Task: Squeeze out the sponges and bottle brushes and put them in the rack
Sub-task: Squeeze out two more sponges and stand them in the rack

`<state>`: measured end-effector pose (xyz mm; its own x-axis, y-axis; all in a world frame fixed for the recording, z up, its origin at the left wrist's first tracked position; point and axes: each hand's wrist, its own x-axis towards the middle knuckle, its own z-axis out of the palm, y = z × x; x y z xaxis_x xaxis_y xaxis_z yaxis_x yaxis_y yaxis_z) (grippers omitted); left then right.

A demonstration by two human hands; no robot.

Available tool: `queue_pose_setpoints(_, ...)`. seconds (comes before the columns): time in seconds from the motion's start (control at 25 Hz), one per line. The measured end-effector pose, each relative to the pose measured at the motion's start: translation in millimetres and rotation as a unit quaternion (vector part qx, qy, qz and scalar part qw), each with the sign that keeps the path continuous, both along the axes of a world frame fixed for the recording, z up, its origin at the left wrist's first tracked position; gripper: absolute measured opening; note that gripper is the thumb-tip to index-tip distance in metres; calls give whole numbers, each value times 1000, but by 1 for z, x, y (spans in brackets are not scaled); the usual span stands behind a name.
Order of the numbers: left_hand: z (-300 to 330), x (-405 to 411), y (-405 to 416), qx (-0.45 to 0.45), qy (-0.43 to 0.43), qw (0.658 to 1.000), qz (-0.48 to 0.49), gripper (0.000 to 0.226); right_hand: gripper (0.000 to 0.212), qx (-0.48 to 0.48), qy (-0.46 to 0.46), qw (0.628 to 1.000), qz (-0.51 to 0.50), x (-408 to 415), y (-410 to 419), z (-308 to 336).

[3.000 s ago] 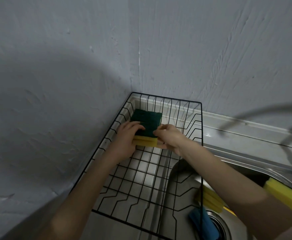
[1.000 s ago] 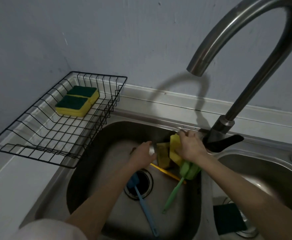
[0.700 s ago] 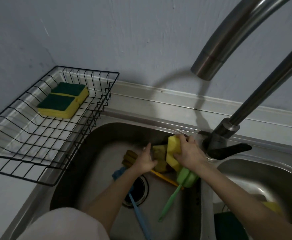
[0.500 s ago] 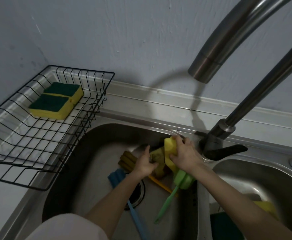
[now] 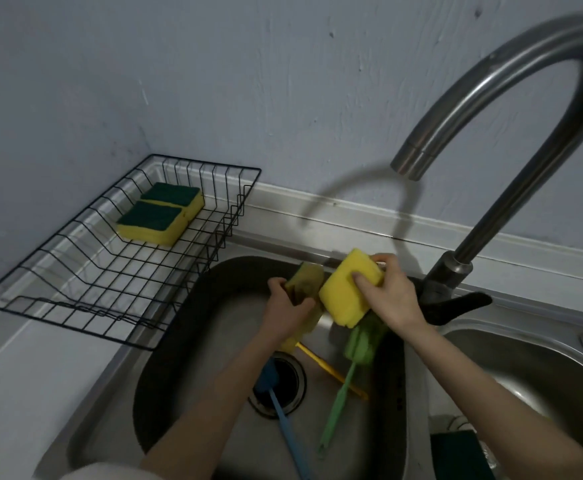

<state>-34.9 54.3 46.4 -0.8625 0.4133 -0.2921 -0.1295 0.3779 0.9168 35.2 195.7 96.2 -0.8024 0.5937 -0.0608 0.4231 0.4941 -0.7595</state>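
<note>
My right hand [image 5: 392, 299] grips a bright yellow sponge [image 5: 345, 296], lifted above the left sink basin [image 5: 186, 375]. My left hand [image 5: 285, 311] is closed on a duller, brownish-yellow sponge [image 5: 306, 284] just left of it. Two yellow sponges with green scouring tops [image 5: 160, 216] lie side by side at the far end of the black wire rack [image 5: 75, 299]. In the basin lie a green bottle brush [image 5: 361, 344], a blue bottle brush [image 5: 276, 393] over the drain, and a yellow-handled brush [image 5: 331, 374] partly under my hands.
The steel faucet [image 5: 491, 140] arches over the sinks, its black lever [image 5: 456, 306] right behind my right hand. A dark green sponge [image 5: 459, 455] lies in the right basin [image 5: 532, 368]. The rack stands on the counter left of the sink, against the grey wall.
After setting a sponge in the rack, both hands went to the left basin. Over the last second they took one sponge each and raised them from the basin.
</note>
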Motion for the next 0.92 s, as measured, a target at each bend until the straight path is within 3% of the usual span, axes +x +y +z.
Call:
queue_pose_setpoints(0.2,44,16,-33,71,57,995,43,49,49,-115,114,985,-63,13,-14,35)
queue_pose_setpoints(0.36,67,31,-57,126,79,987,58,45,67,-124,137,983,-2,24,-43,53)
queue_pose_setpoints(0.44,80,36,-71,139,112,981,78,45,67,-172,140,974,42,29,-60,62)
queue_pose_setpoints(0.48,86,36,-79,141,134,977,86,46,62,-234,150,958,65,30,-68,65)
queue_pose_setpoints(0.56,94,33,-95,138,179,968,107,48,47,-414,164,890,96,29,-83,76)
queue_pose_setpoints(0.64,101,30,-112,125,213,960,131,51,48,-520,154,830,129,25,-97,84)
queue_pose_setpoints(0.76,107,23,-140,98,260,950,141,52,49,-536,126,817,172,14,-117,89)
queue_pose_setpoints(0.92,115,6,-183,54,317,936,144,44,34,-537,87,816,197,-7,-143,92)
